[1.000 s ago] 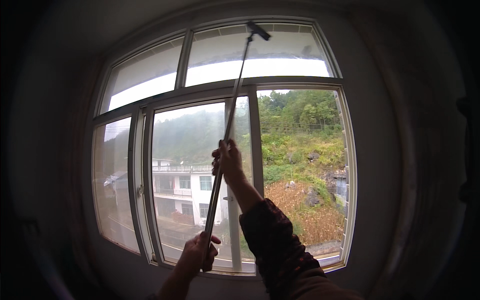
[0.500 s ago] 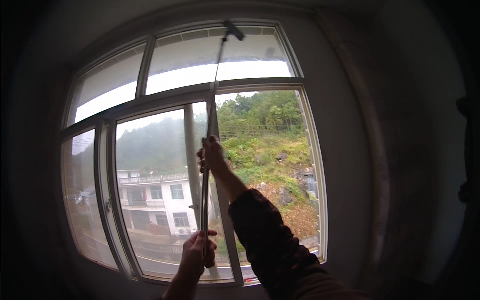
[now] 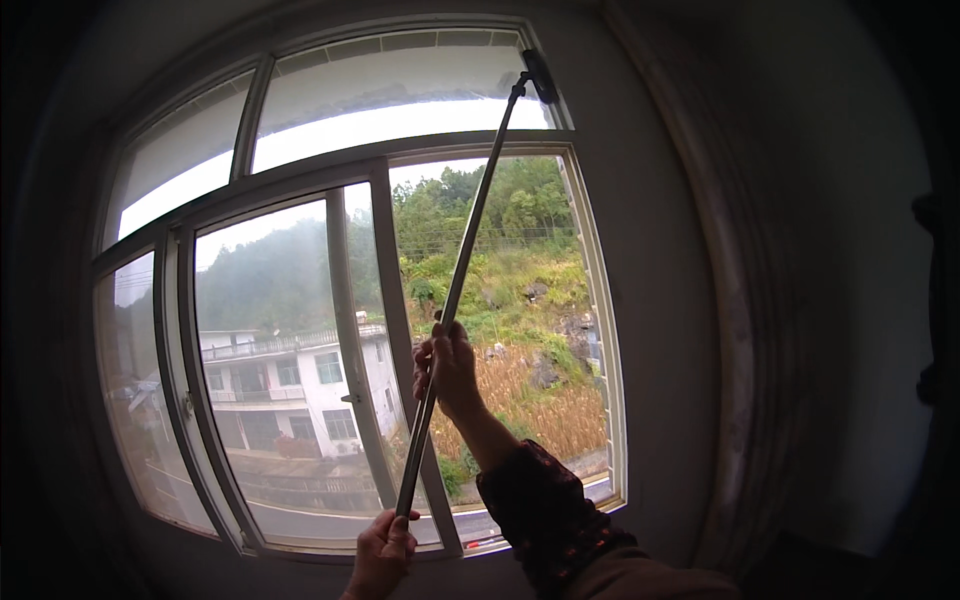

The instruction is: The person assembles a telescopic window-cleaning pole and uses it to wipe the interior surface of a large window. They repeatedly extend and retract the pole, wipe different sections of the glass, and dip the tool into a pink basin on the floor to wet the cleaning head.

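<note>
A long-handled window squeegee point(image 3: 468, 240) slants up across the window. Its dark head point(image 3: 539, 77) lies at the right end of the upper right pane point(image 3: 390, 85), against or close to the frame; contact cannot be made out. My right hand point(image 3: 450, 370) is closed around the middle of the metal pole, its arm in a dark patterned sleeve. Lower down, my left hand point(image 3: 382, 550) grips the pole's bottom end near the sill.
A sliding sash point(image 3: 270, 390) fills the middle of the window. To its right is a section with brighter, sharper scenery outside. Grey wall point(image 3: 660, 300) and a vertical pipe or moulding point(image 3: 725, 260) stand at the right. A white building and green hillside show outside.
The squeegee head has moved right and slightly down, from the pane's top middle to its right edge. The pole tilts more to the right. Both hands have shifted lower in view.
</note>
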